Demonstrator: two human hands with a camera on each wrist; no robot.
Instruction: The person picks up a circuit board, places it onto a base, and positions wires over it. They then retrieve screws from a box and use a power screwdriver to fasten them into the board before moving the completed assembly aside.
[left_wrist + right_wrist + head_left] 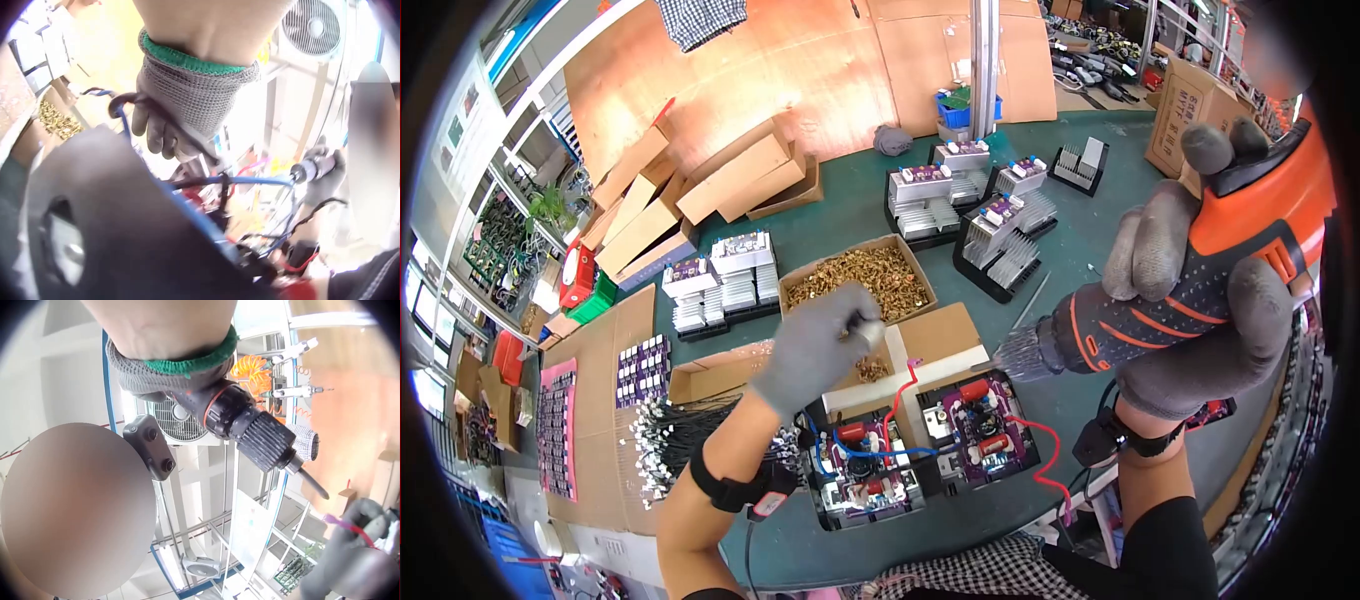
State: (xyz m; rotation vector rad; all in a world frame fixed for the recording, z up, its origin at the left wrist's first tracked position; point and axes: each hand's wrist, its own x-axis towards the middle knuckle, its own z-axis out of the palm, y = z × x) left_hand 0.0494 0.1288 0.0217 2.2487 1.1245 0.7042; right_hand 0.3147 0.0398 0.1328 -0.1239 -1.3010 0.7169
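In the head view the gloved right hand [1200, 300] grips an orange and black power drill [1140, 318], its chuck pointing left above a purple circuit board assembly [980, 425]. A second board assembly [865, 465] lies left of it, with red and blue wires around both. The gloved left hand [825, 340] is raised over the front edge of the box of brass-coloured screws [865, 280], fingers curled, a small pale thing between thumb and fingers. In the right wrist view the drill's bit [312, 483] points toward the left hand [337, 550].
Finned heatsink units [1000, 245] stand behind, with more [720, 285] at the left. Black cables with white plugs [690, 440] lie left of the boards. Cardboard pieces [740, 170], a green bin [593, 298] and small purple boards [643, 370] are farther left.
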